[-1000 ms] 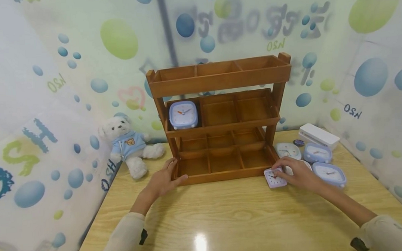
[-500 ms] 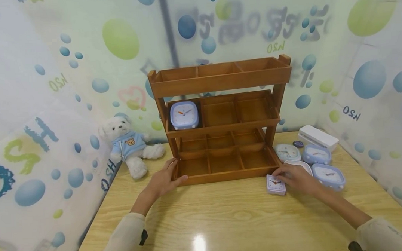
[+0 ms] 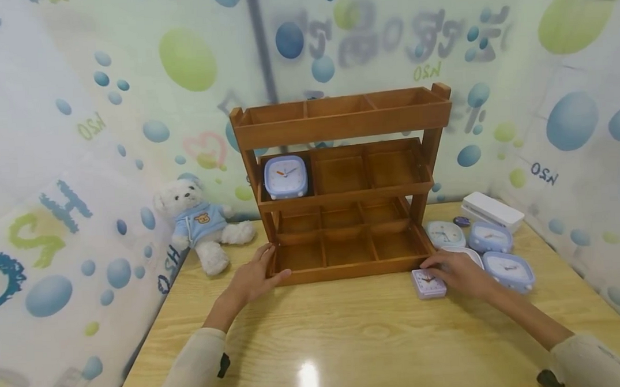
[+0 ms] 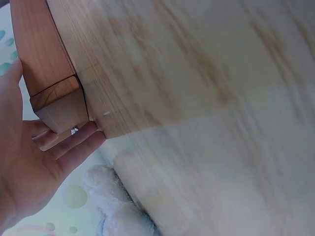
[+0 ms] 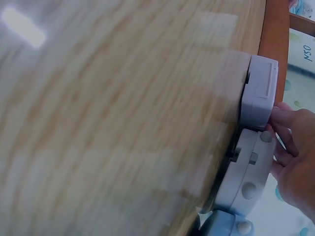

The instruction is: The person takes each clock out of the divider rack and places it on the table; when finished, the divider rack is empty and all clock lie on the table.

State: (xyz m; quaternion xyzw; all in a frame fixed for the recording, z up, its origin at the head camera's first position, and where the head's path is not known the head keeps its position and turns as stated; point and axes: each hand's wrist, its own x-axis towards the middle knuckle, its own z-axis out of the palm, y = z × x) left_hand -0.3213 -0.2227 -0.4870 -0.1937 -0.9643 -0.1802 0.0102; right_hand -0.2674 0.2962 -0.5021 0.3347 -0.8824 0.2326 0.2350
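A brown wooden tiered rack [image 3: 347,270] stands at the back of the table. My left hand [image 3: 253,277] holds its lower left corner, thumb in front and fingers at the side. In the left wrist view, that hand [image 4: 34,162] lies around the end of the rack [image 4: 42,49]. My right hand [image 3: 456,273] pinches the back edge of a small square lilac alarm clock [image 3: 429,284], which sits by the rack's lower right corner. The right wrist view has this clock [image 5: 261,91] beside the thumb of my hand [image 5: 298,152]; the other fingertips are partly hidden.
A blue alarm clock [image 3: 285,177] sits in the rack's middle tier. To the right lie several more alarm clocks, among them a blue one [image 3: 509,268] and a pale green one [image 3: 445,234], plus a white box [image 3: 492,210]. A white teddy bear [image 3: 199,221] sits at left.
The lilac clock, tilted toward the rack a second ago, has come slightly toward me and now sits with its front edge showing. My right hand shifted with it; my left hand has stayed put.
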